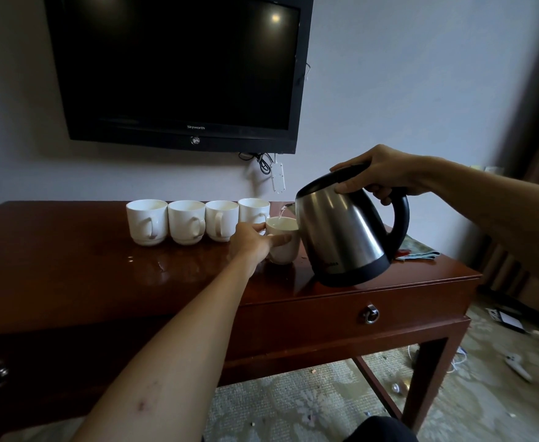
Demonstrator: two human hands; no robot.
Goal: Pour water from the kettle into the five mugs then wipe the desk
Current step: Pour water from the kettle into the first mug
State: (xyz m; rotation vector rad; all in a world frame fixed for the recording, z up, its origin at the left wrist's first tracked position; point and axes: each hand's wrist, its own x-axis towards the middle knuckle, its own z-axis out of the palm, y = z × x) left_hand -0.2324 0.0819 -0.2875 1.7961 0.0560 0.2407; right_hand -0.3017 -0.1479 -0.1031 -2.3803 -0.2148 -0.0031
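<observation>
My right hand (380,173) grips the handle of the steel kettle (341,231). The kettle is tilted, spout pointing left and down, and a thin stream of water falls into the fifth mug (282,247). My left hand (255,242) curls around this mug on the desk (102,275). Four other mugs (198,221) stand in a row just behind-left; what they contain I cannot tell.

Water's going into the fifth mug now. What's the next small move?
Probably tip the kettle back upright soon: its stream is falling into the fifth mug the left hand steadies, and the right hand grips the handle. How full it is, I cannot tell.
</observation>
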